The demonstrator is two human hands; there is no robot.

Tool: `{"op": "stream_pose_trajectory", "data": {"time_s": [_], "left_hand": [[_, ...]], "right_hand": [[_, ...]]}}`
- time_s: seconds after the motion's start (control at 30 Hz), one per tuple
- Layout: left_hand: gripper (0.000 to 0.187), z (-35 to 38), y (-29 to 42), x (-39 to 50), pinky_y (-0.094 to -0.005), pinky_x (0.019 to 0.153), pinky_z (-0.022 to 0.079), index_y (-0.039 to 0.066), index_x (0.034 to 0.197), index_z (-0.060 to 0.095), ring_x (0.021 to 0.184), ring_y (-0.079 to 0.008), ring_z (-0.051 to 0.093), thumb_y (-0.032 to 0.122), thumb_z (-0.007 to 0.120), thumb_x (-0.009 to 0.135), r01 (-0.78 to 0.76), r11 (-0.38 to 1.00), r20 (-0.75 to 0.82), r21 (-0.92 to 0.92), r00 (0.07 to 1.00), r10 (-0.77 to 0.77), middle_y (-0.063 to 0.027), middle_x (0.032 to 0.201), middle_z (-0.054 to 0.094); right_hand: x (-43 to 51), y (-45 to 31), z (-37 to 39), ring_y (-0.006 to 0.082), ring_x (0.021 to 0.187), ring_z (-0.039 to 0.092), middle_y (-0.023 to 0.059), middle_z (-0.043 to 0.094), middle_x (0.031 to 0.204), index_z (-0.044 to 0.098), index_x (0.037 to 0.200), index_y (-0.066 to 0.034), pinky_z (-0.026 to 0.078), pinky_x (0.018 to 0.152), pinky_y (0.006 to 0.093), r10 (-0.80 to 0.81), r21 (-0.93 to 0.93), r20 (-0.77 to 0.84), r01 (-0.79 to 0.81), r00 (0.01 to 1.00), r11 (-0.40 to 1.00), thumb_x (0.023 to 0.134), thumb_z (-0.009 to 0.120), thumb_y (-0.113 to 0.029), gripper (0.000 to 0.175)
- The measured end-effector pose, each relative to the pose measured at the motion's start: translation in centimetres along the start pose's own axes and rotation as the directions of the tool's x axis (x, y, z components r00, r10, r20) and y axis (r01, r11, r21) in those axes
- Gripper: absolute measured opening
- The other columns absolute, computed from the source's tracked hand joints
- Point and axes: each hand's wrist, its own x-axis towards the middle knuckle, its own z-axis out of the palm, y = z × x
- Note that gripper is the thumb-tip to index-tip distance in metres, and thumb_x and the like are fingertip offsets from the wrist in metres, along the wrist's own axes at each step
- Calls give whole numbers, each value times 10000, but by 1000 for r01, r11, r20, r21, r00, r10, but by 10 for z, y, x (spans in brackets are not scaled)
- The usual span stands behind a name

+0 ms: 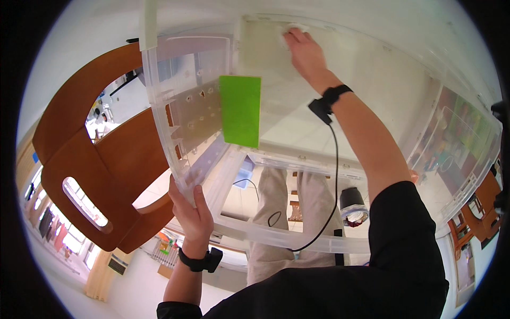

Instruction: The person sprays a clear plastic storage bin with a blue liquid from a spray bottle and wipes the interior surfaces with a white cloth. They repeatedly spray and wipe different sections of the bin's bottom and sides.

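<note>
A large translucent plastic storage box or cabinet (310,240) frames the space before me. At its left, my left hand (194,215) grips the lower end of a clear plastic edge (159,115), thumb on one side and fingers on the other. Far up on the pale inner panel (358,79), my right hand (306,52) presses a white cloth or tissue (297,27) near the panel's top edge. A bright green rectangular sheet (240,111) stands upright at the panel's left side. Both wrists wear black bands, and a black cable hangs from the right one.
A brown wooden chair (115,167) stands close on the left, beyond the clear side. Below, a dark bin with a light liner (352,207) stands on the tiled floor beside my legs. A blue plastic container (244,173) is near them. Clear panels (454,135) rise at the right.
</note>
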Motion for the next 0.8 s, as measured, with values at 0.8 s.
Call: {"op": "stream_pose_trajectory", "data": {"time_s": [0.8], "left_hand": [[560,0,1,1,-375,1002,539,-37,1597,283,1165,-315,727,102,501,1101,11,1000,6,3,1000,-11,-257,1308,707]], "right_hand": [[-175,-102,15,281,1457,507,141,527,1583,555,1472,46,455,1211,380,-558,209,392,520,731,828,982,557,-104,512]]}}
